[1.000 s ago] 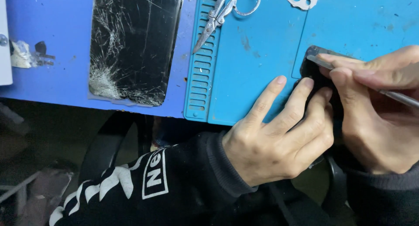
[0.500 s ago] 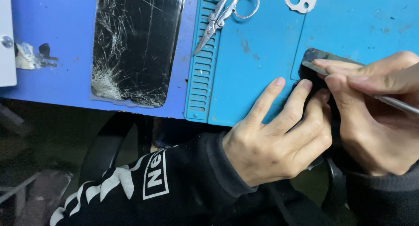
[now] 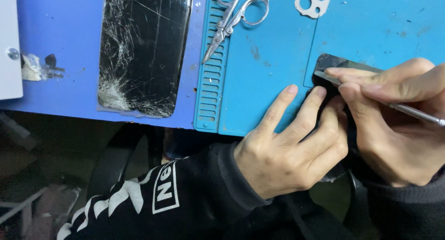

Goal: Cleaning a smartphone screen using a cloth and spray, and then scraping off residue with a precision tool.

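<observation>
Fingertips of the right hand [image 3: 398, 128] are pinching a thin metal tool [image 3: 408, 111] against a dark glossy phone piece [image 3: 330, 63] on the teal silicone mat [image 3: 269, 82]; the left hand [image 3: 289, 147], fingers spread, is pressing beside it.

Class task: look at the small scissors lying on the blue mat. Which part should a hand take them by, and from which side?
Take the scissors by the ring handles, coming from the upper right. The rings lie toward the mat's open middle, while the closed blades point down-left onto the slotted strip, beside the cracked phone screen, so the sharp tip stays away from the fingers.
</observation>
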